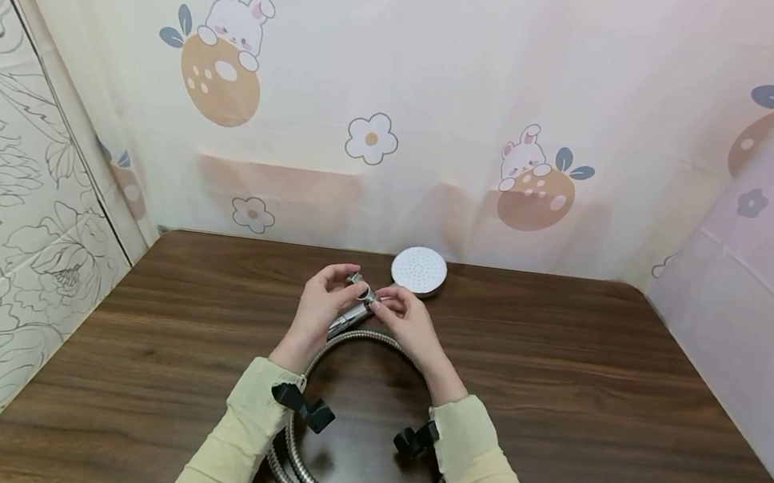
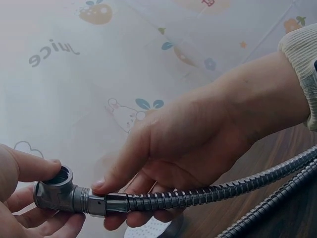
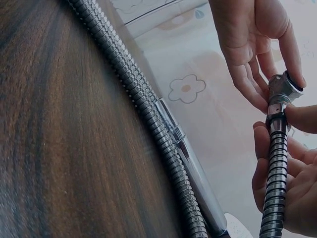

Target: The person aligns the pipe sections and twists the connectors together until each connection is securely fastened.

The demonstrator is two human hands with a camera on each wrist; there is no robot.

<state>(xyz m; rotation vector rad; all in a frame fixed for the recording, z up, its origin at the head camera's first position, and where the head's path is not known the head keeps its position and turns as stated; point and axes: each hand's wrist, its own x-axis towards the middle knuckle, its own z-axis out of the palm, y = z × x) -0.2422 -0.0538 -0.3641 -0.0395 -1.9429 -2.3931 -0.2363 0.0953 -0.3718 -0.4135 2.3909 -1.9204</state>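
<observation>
A metal tee fitting (image 2: pixel 55 194) is gripped by the fingers of my left hand (image 1: pixel 323 302), with a fingertip at its open round port. Against its threaded end sits the hose nut (image 2: pixel 115 203), which my right hand (image 1: pixel 414 329) pinches between thumb and fingers. Some thread shows between nut and tee; how tightly they are joined I cannot tell. From the nut the ribbed metal shower hose (image 2: pixel 193 198) runs down to a loose coil on the table. Behind the hands lies a chrome shower head with a round white face (image 1: pixel 420 270); its handle (image 3: pixel 198 183) is beside the hose.
The coiled hose lies on the brown wooden table (image 1: pixel 574 426) between and under my forearms. A patterned curtain (image 1: pixel 381 55) hangs along the table's back edge, with more printed cloth at the sides. Black wrist mounts (image 1: pixel 304 409) sit on both sleeves.
</observation>
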